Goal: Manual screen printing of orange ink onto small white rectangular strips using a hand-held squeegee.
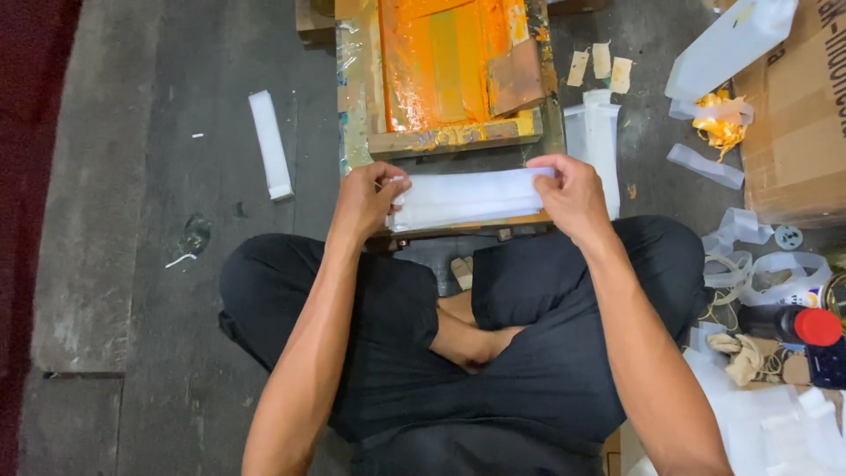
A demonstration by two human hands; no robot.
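Observation:
I sit cross-legged on the floor in black trousers. A stack of white translucent plastic sheets lies across a wooden board in front of my knees. My left hand pinches its left end and my right hand grips its right end. Just beyond stands a wooden-framed printing screen smeared with orange ink, with a brown card scraper resting on its right side.
A folded white strip lies on the grey floor to the left. A cardboard box stands at the right, with white plastic pieces, tape scraps and an orange-stained rag beside it. A red-capped bottle and rubber bands lie near my right knee.

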